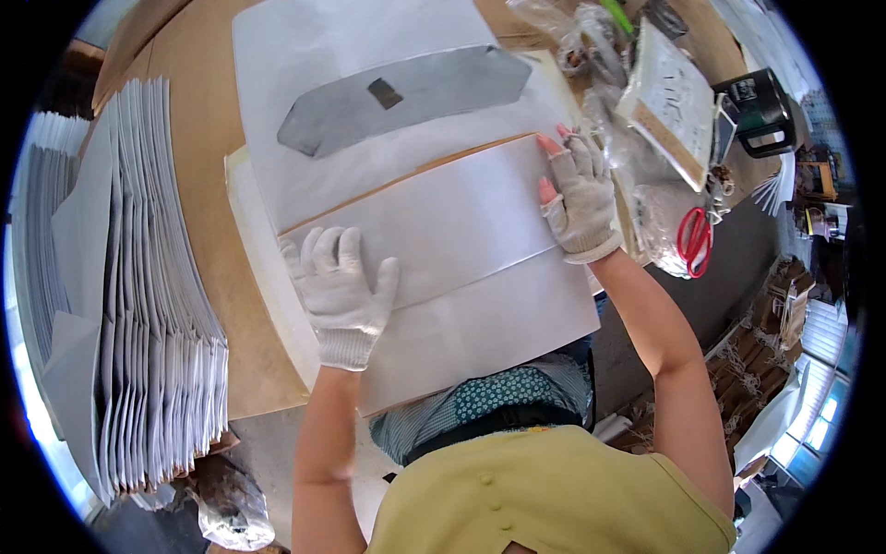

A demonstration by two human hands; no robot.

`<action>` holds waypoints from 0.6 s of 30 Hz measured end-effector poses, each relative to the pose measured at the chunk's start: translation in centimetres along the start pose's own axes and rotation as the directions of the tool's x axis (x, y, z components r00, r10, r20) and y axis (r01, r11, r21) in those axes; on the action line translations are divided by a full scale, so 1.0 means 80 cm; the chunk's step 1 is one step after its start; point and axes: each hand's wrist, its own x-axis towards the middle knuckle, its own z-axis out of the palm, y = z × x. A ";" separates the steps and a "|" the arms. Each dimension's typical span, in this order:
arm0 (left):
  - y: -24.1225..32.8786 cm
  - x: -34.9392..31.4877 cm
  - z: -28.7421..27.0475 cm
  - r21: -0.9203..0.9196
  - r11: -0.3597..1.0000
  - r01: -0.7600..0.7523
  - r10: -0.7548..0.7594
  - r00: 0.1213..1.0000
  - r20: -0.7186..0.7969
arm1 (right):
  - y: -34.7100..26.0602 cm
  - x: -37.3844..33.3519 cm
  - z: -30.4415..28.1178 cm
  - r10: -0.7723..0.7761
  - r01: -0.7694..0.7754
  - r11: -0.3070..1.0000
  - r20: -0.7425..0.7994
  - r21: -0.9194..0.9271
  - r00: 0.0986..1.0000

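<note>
left hand (pixel 340 294): your gloved palm lies flat, fingers spread, pressing the left part of the folded white sheet (pixel 461 277).
right hand (pixel 580 196): open, fingertips on the sheet's upper right edge, gripping nothing.
sheet: on the table (pixel 208 185), between both hands.
beside: paper stack (pixel 138 295) left, red scissors (pixel 694 240) right.

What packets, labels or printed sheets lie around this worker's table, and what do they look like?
Printed card: upper right, tilted, white face with dark markings, brown edge.
Clear plastic bags: right of the right hand, crumpled.
Stack of white sheets: left side, fanned.
Small dark label: on a grey shape, top centre.
</note>
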 end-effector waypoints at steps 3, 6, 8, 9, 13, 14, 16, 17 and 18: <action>-0.001 0.002 0.002 -0.075 0.997 0.008 -0.007 1.000 0.007 | 0.016 -0.018 -0.006 0.062 -0.063 0.998 -0.045 -0.005 0.997; 0.004 0.014 0.011 -0.059 0.993 -0.105 0.096 0.984 -0.148 | 0.015 -0.009 -0.004 0.068 -0.065 0.997 -0.059 0.038 0.996; 0.010 0.036 0.005 -0.078 0.988 -0.131 0.117 0.980 -0.158 | 0.012 -0.011 -0.003 0.084 -0.080 0.996 -0.080 0.046 0.993; 0.017 0.051 0.000 -0.143 0.985 -0.100 0.089 0.992 -0.085 | 0.013 -0.011 -0.002 0.101 -0.096 0.994 -0.116 0.049 0.988; 0.050 0.063 -0.074 -0.152 0.980 -0.130 0.115 0.988 -0.107 | -0.009 0.010 -0.034 0.154 -0.128 0.982 -0.197 0.137 0.968; 0.059 0.055 -0.092 -0.131 0.977 -0.168 0.153 0.981 -0.118 | -0.019 0.017 -0.059 0.172 -0.139 0.975 -0.194 0.174 0.966; 0.074 0.028 -0.124 -0.098 0.964 -0.249 0.238 0.965 -0.115 | -0.046 0.039 -0.120 -0.067 0.100 0.976 -0.170 0.194 0.983; 0.080 0.011 -0.133 -0.058 0.966 -0.253 0.246 0.963 -0.113 | -0.061 0.044 -0.141 -0.180 0.211 0.955 -0.156 0.208 0.971; 0.089 -0.003 -0.141 -0.011 0.967 -0.254 0.251 0.961 -0.117 | -0.073 0.050 -0.151 -0.230 0.259 0.931 -0.138 0.257 0.963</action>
